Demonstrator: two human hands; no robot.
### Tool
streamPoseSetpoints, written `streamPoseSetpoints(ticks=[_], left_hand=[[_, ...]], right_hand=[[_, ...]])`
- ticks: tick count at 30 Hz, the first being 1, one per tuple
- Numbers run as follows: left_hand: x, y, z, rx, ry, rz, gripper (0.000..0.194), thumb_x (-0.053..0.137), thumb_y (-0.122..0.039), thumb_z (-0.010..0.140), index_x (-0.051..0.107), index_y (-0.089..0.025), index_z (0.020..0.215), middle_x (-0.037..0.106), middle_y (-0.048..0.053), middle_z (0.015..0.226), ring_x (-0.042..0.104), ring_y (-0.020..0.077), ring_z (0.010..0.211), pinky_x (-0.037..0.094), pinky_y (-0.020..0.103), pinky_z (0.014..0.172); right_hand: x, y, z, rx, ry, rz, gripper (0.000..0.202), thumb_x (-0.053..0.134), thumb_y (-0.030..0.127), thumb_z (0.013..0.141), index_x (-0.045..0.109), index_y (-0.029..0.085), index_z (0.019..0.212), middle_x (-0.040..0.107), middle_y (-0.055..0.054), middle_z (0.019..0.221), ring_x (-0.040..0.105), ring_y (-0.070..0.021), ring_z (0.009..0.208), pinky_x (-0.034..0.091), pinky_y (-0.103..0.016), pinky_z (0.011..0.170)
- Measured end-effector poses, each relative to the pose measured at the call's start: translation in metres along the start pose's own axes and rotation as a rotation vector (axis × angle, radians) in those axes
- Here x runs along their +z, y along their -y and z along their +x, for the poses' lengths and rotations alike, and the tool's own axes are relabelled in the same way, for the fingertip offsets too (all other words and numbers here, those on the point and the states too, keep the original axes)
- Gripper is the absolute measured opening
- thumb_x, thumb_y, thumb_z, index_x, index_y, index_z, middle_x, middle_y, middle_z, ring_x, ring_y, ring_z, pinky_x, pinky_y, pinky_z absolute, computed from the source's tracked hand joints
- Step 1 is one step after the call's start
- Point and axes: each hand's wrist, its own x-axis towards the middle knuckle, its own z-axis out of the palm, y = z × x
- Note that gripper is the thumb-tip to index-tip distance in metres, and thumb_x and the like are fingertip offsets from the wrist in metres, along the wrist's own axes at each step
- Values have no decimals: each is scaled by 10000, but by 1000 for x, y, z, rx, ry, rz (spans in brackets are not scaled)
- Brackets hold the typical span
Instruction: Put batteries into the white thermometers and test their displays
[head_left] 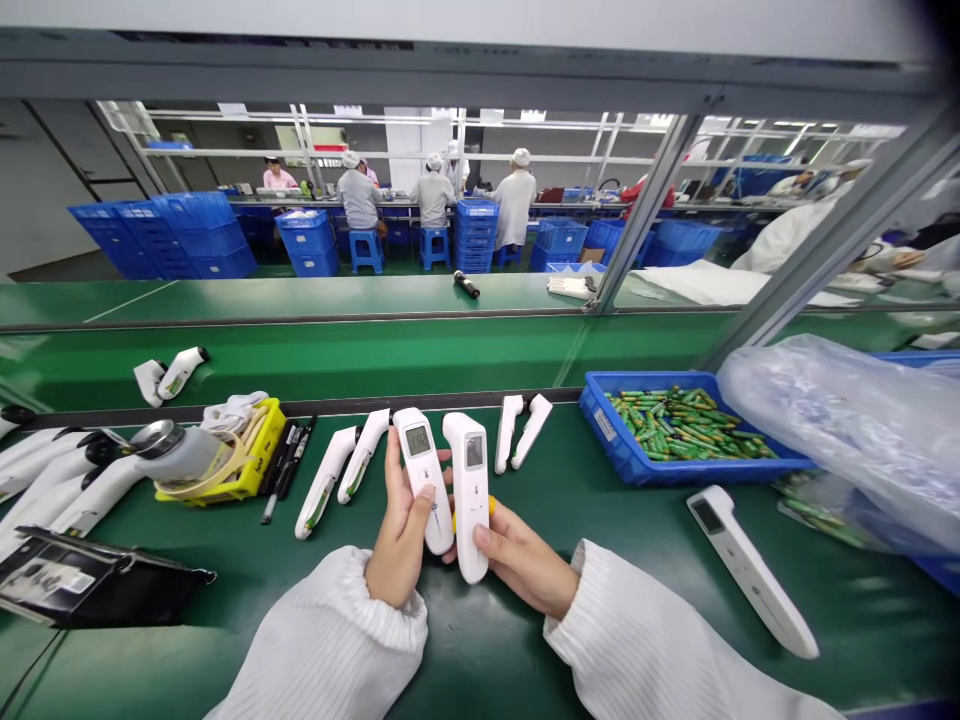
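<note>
My left hand point(401, 540) is wrapped round a white handheld thermometer point(425, 480), its thumb on the front and digits lit on the display. My right hand point(525, 558) grips a second white thermometer point(471, 500), whose screen shows no readable digits. Both are held upright side by side, fronts toward me. Something yellow point(491, 506) shows behind the second one, by my right fingers. Behind my hands, two thermometers point(328, 482) lie to the left with green showing in their handles, and two more point(507, 435) lie to the right.
A blue tray of green batteries point(630, 465) stands at the right, beside a bulging plastic bag point(847, 430). Another thermometer point(757, 580) lies in front. At left are a yellow basket point(255, 470), markers point(289, 465), a black pouch point(142, 590) and more thermometers. People work beyond the conveyor point(322, 350).
</note>
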Motion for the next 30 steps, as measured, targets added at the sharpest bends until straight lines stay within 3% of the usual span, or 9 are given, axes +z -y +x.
streamPoseSetpoints(ticks=[2,4,6,8,12,16,22,26,30], left_hand=[[-4,3,3,19,-5,111,672,414,-448,941,65,-293,1494,350,78,1486,293,227,1386,273,367,1121],[-10,5,7,75,9,309,548,281,-469,969,180,-263,1467,369,88,1471,304,208,1382,290,359,1112],[-19,6,15,158,-38,520,480,208,-442,979,262,-231,1407,443,115,1399,417,205,1310,372,377,1059],[-31,6,25,231,-165,668,404,285,-399,962,351,-195,1305,478,139,1323,447,238,1266,379,432,1043],[-55,3,43,260,-389,840,267,426,-274,874,462,-139,1101,470,186,1198,410,350,1213,311,563,1024],[-65,6,50,249,-425,957,219,406,-175,856,487,-116,1050,476,191,1129,479,351,1086,382,550,939],[-61,23,49,198,-335,977,229,410,-43,801,584,-160,892,474,163,1180,479,338,1108,384,546,938],[-63,29,49,142,-295,861,280,439,-45,783,625,-186,936,475,137,1179,471,329,1112,381,532,959],[-69,29,52,78,-262,634,267,551,-89,728,640,-201,953,506,112,1112,473,337,1125,330,530,1023]], right_hand=[[3,-3,5,3,-32,-24,479,716,463,778,571,247,1180,632,-39,1124,586,-175,998,440,-308,904],[6,-3,17,-20,-96,-116,479,652,465,824,526,241,1228,611,-51,1182,559,-196,1088,424,-325,948],[4,1,39,-48,-198,-442,414,469,430,930,453,230,1291,601,-65,1198,554,-201,1113,448,-338,929],[-5,11,68,-68,-320,-909,359,313,343,983,433,209,1294,600,-71,1172,560,-189,1097,472,-328,893],[-41,45,131,-52,-474,-1346,266,396,269,964,519,134,1156,536,-112,1183,518,-213,1102,416,-377,965],[-75,70,168,25,-592,-1678,262,544,267,921,549,138,1148,527,-100,1214,518,-249,1108,427,-467,952],[-98,87,176,134,-686,-2047,303,570,290,916,545,156,1186,540,-94,1221,554,-236,1069,485,-438,893],[-91,89,166,187,-685,-2211,330,569,305,914,530,152,1203,515,-100,1251,531,-249,1099,466,-448,908],[-72,76,143,350,-648,-2245,268,583,335,902,585,134,1079,592,-77,1080,581,-219,972,487,-422,847]])
